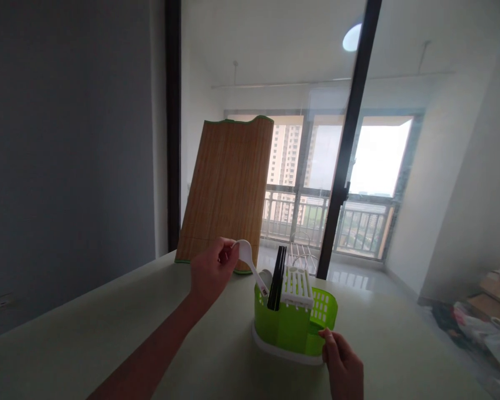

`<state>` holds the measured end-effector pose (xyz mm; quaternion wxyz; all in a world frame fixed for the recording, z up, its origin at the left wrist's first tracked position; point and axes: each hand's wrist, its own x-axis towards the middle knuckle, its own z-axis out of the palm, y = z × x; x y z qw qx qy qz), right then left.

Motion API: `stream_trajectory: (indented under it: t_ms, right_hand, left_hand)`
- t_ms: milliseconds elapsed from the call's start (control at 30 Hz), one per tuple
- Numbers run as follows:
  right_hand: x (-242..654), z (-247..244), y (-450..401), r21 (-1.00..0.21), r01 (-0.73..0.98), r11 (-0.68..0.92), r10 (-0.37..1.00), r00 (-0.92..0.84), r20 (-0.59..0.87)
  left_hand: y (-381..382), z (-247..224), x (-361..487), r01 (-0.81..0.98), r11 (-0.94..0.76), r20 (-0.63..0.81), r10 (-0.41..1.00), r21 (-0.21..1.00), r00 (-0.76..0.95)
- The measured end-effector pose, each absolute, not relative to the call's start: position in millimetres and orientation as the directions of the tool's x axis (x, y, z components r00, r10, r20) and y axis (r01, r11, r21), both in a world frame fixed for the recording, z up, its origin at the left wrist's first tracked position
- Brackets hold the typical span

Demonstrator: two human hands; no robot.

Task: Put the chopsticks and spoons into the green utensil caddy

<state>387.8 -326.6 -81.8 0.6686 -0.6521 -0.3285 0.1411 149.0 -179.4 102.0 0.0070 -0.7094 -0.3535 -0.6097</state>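
My left hand [215, 266] pinches a white soup spoon [246, 256] by its bowl end. The spoon's handle slants down into the left compartment of a green cutlery holder [289, 328] with a white base. Thumb and fingers of my right hand [340, 358] grip the holder's right rim. Black chopsticks [277, 280] stand tilted in the holder, beside a white slotted rack [298, 286] on its middle. A pale rounded thing [266, 276] shows behind the spoon handle, partly hidden.
The holder stands on a pale table [150, 328]. Behind my left hand a bamboo mat [229, 189] leans upright at the table's far edge. Beyond is a glass door with a dark frame [345, 166]. Boxes and bags [489, 316] lie on the floor at right.
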Motion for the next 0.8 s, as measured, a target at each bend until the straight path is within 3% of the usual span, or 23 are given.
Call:
stream_trajectory:
  t_ms: [100, 300, 567, 800]
  right_hand:
    - [388, -83, -325, -0.967, 0.230, 0.110, 0.608, 0.754, 0.248]
    - [379, -71, -327, -0.960, 0.246, 0.133, 0.555, 0.784, 0.277]
    - [374, -69, -327, -0.959, 0.259, 0.112, 0.594, 0.757, 0.274]
    - [373, -75, -323, -0.948, 0.299, 0.111, 0.583, 0.753, 0.306]
  left_hand:
    - [-166, 93, 170, 0.568, -0.746, 0.870, 0.483, 0.349, 0.099]
    - [-155, 49, 209, 0.668, -0.692, 0.731, 0.602, 0.275, 0.323]
    - [-145, 12, 219, 0.692, -0.639, 0.602, 0.711, 0.336, 0.364]
    - [-149, 11, 210, 0.629, -0.644, 0.630, 0.717, 0.436, 0.298]
